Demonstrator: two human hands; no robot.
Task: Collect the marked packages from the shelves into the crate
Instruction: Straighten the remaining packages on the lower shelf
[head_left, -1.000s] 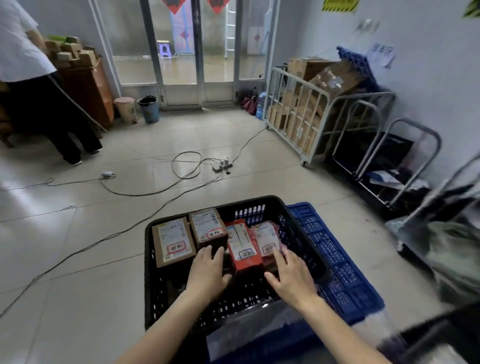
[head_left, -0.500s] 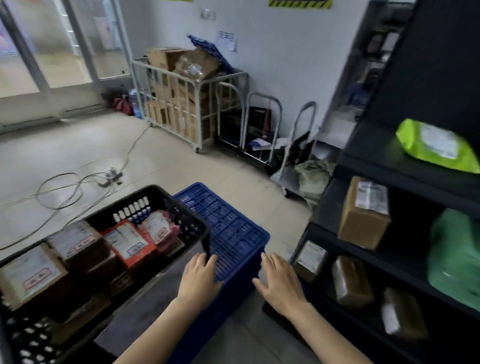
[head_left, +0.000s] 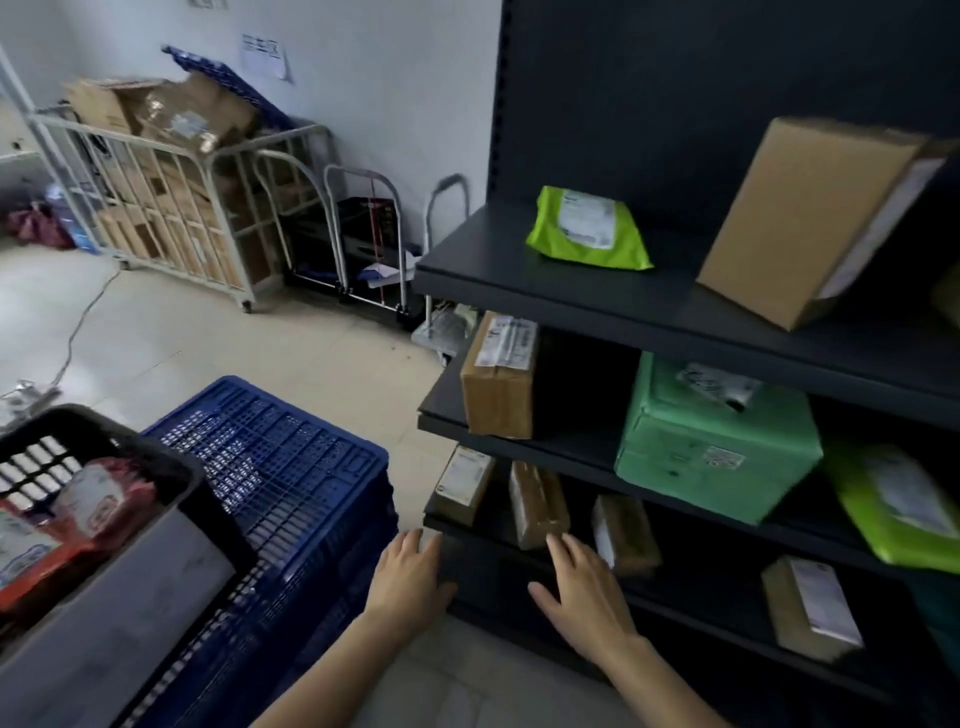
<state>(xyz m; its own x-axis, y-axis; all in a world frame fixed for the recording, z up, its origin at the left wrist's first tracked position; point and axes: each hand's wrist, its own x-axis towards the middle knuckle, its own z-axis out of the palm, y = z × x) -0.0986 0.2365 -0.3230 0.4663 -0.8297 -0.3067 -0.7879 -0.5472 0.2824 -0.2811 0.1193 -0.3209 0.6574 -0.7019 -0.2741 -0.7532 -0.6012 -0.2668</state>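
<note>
2 hands empty, fingers spread flat: left hand (head_left: 410, 577), right hand (head_left: 582, 587). Taped brown package (head_left: 537, 504) on low shelf (head_left: 480, 534), just beyond right fingertips (head_left: 554, 544) (nearer hand); long axis near-to-far. Crate (head_left: 171, 467) left.

Dark shelves (head_left: 571, 291) hold brown boxes (head_left: 498, 389) and green parcels (head_left: 711, 447); blue crate (head_left: 291, 467).

**Dark shelving, three loaded tiers**

Just beyond the right fingers (head_left: 563, 551), the lowest shelf (head_left: 696, 582) carries four small brown parcels (head_left: 535, 504) in a row. The tier above the fingertips holds a taped carton (head_left: 498, 384), a green wrapped box (head_left: 711, 441) and a lime bag (head_left: 898, 509). Higher still sit a lime pouch (head_left: 589, 231) and a large carton (head_left: 810, 218).
</note>
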